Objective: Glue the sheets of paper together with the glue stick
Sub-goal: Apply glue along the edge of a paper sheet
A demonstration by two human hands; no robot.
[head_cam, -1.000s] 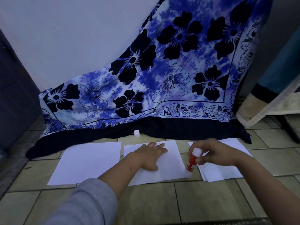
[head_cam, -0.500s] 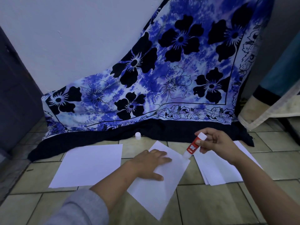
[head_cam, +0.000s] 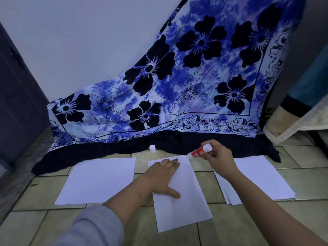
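The glue stick [head_cam: 198, 152], light and rigid, is pinched at its base by the right hand [head_cam: 217, 155], tip at the sheet's [head_cam: 184, 197] far corner. That thin sheet slides easily on the floor; the left hand [head_cam: 162, 178] presses it flat, fingers spread.

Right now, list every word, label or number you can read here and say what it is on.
Glue stick, held in the right hand: white print on its red label, too small and blurred to read.
Sheets of paper and white cap: no text visible.
Floral cloth: pattern only, no words.
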